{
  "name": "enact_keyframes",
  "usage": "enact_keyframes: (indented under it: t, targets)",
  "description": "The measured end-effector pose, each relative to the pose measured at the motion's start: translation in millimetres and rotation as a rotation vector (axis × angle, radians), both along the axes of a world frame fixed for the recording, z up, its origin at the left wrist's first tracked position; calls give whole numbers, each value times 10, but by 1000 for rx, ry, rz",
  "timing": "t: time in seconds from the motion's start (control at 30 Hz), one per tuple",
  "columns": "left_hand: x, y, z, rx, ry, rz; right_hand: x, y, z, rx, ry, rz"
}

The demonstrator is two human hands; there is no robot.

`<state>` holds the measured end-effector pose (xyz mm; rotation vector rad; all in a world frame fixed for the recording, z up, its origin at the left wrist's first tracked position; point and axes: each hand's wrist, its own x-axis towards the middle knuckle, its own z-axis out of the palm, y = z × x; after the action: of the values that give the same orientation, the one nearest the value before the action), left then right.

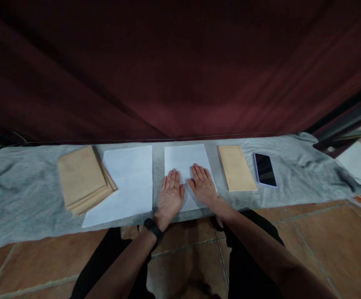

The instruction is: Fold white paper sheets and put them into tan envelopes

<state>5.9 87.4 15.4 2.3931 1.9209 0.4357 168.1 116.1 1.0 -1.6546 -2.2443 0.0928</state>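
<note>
Left hand (170, 196) and right hand (203, 185) press flat, fingers spread open, on a white paper sheet (185, 160) on the grey-clothed tabletop (28, 195).

Support: long, narrow bench, wholly draped in a grey cloth (18, 195), creased and bunched at both ends; what the top beneath is made of cannot be told.

Lying directly on the cloth, left to right:
1. stack of brown envelopes (82, 178), loosely fanned, its right edge overlapping item 2.
2. large white sheet (127, 182), slightly askew, near corner reaching the front edge.
3. central white sheet (183, 160), just beside item 2, a strip of cloth showing between them.
4. brown envelope (236, 168), possibly a thin stack, apart from item 3.
5. phone (264, 169), dark screen up, pale lilac rim, just beside item 4.
</note>
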Motion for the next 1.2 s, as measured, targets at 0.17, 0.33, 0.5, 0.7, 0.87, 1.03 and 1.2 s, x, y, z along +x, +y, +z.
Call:
enact_keyframes:
  t: [0.17,0.33,0.5,0.7,0.87,1.03,1.2]
  targets:
    - [-72,-26,-9,20,-10,24,223,10,-18,31,-20,-63]
    - [-134,-76,-1,30,-28,29,377,-44,1,30,-49,-94]
    - [-79,-217,61,91,-3,-149,259,-203,68,12,-38,71]
    - [82,-387,-19,50,29,-241,103,-360,96,-53,-80,205]
    - [53,-365,-11,27,44,-265,164,-309,108,-66,-90,209]
    - [-11,-352,64,10,72,-332,259,-235,130,-74,-94,196]
    - [-59,-352,69,-5,83,-356,362,-152,138,-58,-101,141]
